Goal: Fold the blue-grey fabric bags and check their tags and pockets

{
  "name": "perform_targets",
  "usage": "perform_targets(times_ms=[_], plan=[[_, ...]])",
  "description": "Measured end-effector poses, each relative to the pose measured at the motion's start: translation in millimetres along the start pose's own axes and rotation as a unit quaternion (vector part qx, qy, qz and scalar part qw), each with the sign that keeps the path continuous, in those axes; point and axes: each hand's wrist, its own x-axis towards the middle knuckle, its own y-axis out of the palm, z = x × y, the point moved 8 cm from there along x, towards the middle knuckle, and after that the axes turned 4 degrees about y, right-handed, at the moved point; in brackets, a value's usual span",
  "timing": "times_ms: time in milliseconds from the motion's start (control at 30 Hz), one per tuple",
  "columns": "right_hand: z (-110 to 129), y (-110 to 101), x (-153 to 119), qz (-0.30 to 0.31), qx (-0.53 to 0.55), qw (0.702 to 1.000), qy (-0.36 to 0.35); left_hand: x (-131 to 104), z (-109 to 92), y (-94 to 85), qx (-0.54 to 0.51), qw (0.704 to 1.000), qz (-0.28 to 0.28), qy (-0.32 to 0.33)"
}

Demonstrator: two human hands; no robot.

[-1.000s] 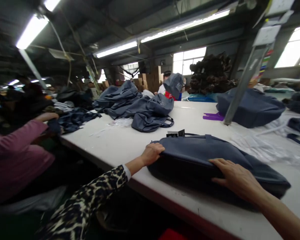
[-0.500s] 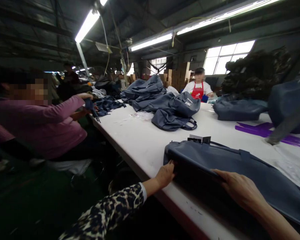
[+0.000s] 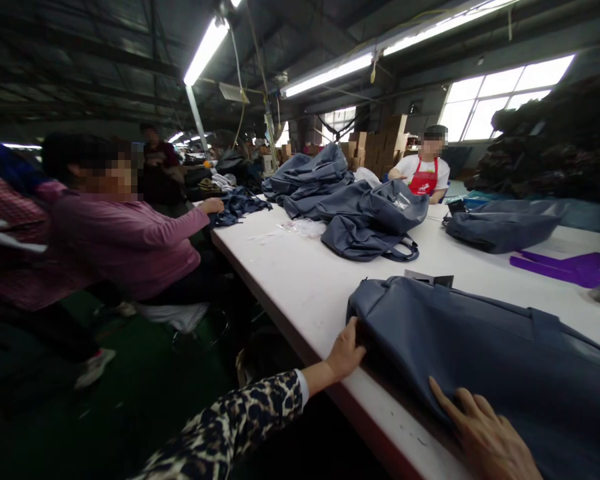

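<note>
"Why were both hands on the bag [image 3: 480,333]?"

"To steady it, I'd judge. The left hand [image 3: 347,352] had its fingers curled, gripping the end's edge; the right hand [image 3: 495,430] lay on the side, fingers loosely spread."

"Where, and how many?"

"One there, along the worktop's [image 3: 280,267] near edge; one lone bag [image 3: 503,227] beyond; a heap [image 3: 370,207] I couldn't count."
</note>
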Motion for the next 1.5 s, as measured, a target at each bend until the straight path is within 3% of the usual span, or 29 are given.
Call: perform_targets(times_ms=[67, 133, 200, 267, 367, 467, 667, 767, 833, 933, 1033, 1100, 1200, 1333, 1433, 1500], plan=[[0.0, 4.8, -2.7, 0.008, 0.002, 1.0, 0.006, -2.3, -21.8, -16.5, 0.023, 0.999, -0.04, 0.012], [-0.1, 5.2, -3.0, 0.01, 0.006, 1.0, 0.01, -1.4, -61.5, -22.0, 0.088, 0.99, -0.035, 0.105], [-0.3, 2.6, -2.1, 0.004, 0.013, 1.0, 0.014, -2.2, -103.0, -5.5, 0.185, 0.952, 0.04, 0.242], [0.1, -1.7, -2.0, -0.007, 0.025, 1.0, 0.013, -5.2, -120.9, 21.0, 0.284, 0.893, 0.127, 0.325], [0.8, -6.9, -5.2, -0.013, 0.037, 0.999, 0.009, -8.3, -109.9, 48.1, 0.385, 0.838, 0.177, 0.345], [0.1, -8.1, -11.2, -0.018, 0.043, 0.999, 0.0, -20.8, -88.4, 58.1, 0.412, 0.819, 0.161, 0.365], [3.8, 5.6, -12.1, -0.013, 0.04, 0.999, -0.014, -35.9, -55.8, 61.2, 0.404, 0.831, 0.116, 0.365], [8.5, -11.4, -9.0, 0.007, 0.025, 1.0, -0.007, -37.1, -54.5, 62.7, 0.385, 0.839, 0.118, 0.367], [4.1, -31.8, -8.2, 0.059, 0.022, 0.998, -0.008, -39.4, -58.3, 60.7, 0.365, 0.848, 0.121, 0.364], [-35.6, -58.0, -15.5, 0.167, 0.003, 0.985, 0.044, -38.9, -57.6, 56.3, 0.336, 0.867, 0.134, 0.343], [-98.9, -78.9, -46.7, 0.191, -0.043, 0.968, 0.155, -35.3, -50.7, 58.8, 0.315, 0.875, 0.182, 0.321], [-124.3, -80.9, -78.2, 0.193, -0.059, 0.958, 0.202, -35.4, -49.4, 60.7, 0.307, 0.876, 0.212, 0.307], [-128.9, -64.6, -116.6, 0.202, -0.06, 0.951, 0.227, -36.8, -53.3, 60.1, 0.303, 0.875, 0.238, 0.293], [-118.0, -43.7, -130.4, 0.204, -0.054, 0.948, 0.237, -29.4, -72.6, 65.5, 0.316, 0.855, 0.273, 0.307], [-113.1, -40.4, -123.8, 0.21, -0.045, 0.947, 0.238, -21.5, -106.4, 90.7, 0.304, 0.843, 0.291, 0.334], [-108.7, -41.8, -118.1, 0.218, -0.038, 0.945, 0.242, -27.0, -134.6, 123.9, 0.277, 0.827, 0.32, 0.37]])
